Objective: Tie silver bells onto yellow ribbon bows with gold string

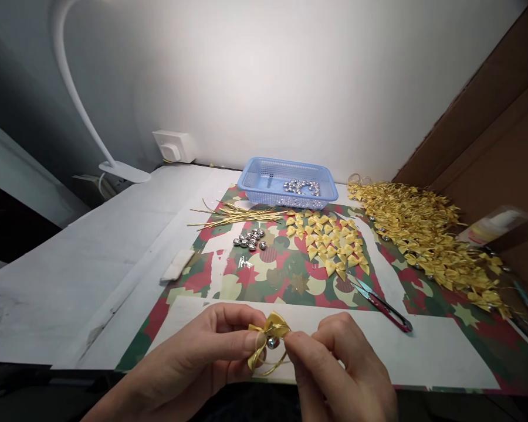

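Patterned table mat (255,281), no readable writing, hands pinching gold bow (275,326)

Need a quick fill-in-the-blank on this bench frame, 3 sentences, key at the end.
1. Both hands, left hand and right hand, pinch a gold bow with a small silver ____ on it.
2. The basket at the back is ____ in colour.
3. The snips have ____ handles.
Missing words: bell; blue; red

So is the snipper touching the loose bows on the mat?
Apart. The head view shows patterned mat between the snipper tips and the nearest of the loose bows.
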Motion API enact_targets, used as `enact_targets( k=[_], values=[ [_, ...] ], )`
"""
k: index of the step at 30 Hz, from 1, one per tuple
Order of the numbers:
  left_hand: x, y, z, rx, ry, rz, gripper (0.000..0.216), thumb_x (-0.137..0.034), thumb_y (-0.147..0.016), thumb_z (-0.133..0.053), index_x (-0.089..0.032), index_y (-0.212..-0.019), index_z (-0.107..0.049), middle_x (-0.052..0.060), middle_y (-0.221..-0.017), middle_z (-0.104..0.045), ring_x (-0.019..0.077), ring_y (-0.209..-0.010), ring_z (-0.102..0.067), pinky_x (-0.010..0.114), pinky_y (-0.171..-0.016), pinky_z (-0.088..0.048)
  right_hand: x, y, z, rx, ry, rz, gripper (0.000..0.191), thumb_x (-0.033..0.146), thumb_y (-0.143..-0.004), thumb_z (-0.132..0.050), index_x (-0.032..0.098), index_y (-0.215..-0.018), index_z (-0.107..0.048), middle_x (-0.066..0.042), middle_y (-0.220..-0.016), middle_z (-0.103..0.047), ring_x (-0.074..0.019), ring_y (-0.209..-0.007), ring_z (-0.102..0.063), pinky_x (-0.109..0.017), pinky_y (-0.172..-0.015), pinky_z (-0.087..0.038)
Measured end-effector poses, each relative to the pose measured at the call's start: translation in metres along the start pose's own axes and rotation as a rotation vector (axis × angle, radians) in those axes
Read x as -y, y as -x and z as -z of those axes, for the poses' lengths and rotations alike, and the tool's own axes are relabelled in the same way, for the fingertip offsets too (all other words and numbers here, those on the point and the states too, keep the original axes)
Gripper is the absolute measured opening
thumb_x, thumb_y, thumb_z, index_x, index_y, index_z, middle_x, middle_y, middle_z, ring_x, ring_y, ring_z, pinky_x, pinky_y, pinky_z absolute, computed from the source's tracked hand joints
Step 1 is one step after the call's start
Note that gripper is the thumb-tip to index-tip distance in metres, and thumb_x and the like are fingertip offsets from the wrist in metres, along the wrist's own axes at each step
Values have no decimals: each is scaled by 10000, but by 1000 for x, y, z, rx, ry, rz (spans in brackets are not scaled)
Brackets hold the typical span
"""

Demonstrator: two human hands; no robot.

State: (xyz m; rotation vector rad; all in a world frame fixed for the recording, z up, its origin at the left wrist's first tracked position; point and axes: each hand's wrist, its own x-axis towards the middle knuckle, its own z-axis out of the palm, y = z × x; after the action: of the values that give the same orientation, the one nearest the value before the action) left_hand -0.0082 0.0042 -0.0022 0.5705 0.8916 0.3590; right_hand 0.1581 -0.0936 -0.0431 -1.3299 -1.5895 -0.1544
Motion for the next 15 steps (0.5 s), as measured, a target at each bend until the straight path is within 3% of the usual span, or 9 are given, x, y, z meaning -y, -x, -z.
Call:
enact_targets(
  k=[15],
  values=[
    [-4,2,-5,0,7,29,232,-193,-612,-1003,-124,-739,-822,27,-750,-782,86,-652,-668,148,-627,-568,3,-3,-1,-13,33,-9,228,-53,-848,-652,138,-959,-709,-6,-727,-453,-135,-661,-425,-288,-543,-304]
  ],
)
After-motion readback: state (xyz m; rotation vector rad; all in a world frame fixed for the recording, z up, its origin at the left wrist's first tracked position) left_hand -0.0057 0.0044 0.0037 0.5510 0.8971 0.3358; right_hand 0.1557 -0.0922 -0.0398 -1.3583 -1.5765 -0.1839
